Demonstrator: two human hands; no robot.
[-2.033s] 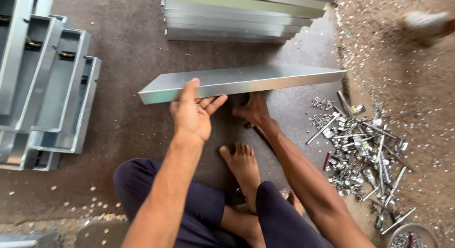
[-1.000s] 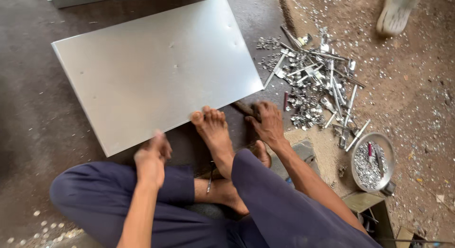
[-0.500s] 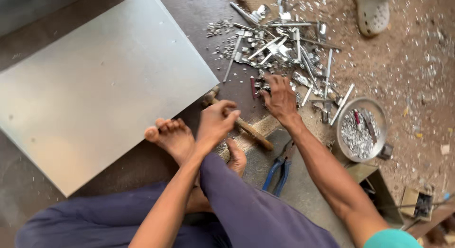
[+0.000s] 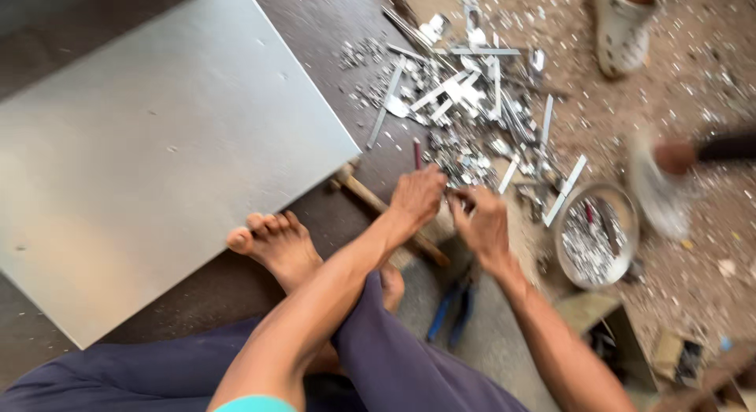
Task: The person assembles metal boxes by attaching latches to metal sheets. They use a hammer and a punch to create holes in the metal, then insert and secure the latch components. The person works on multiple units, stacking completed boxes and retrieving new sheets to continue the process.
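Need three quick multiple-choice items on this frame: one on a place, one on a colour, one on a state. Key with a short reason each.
1. Where does the round metal bowl sit?
A. on the metal sheet
B. on the floor to the right of the hands
C. on the person's lap

2. What colour are the handles of the pliers?
A. blue
B. red
C. yellow

3. How does the large metal sheet lie?
A. standing on edge
B. rolled up
C. flat on the floor

Key: 1 B, the bowl rests on the floor beyond the right hand, beside the pile of metal scraps. 2 A, the handles below the hands show blue. 3 C, its broad face is up, with the bare foot at its near edge and the left hand off it, over the wooden hammer handle.
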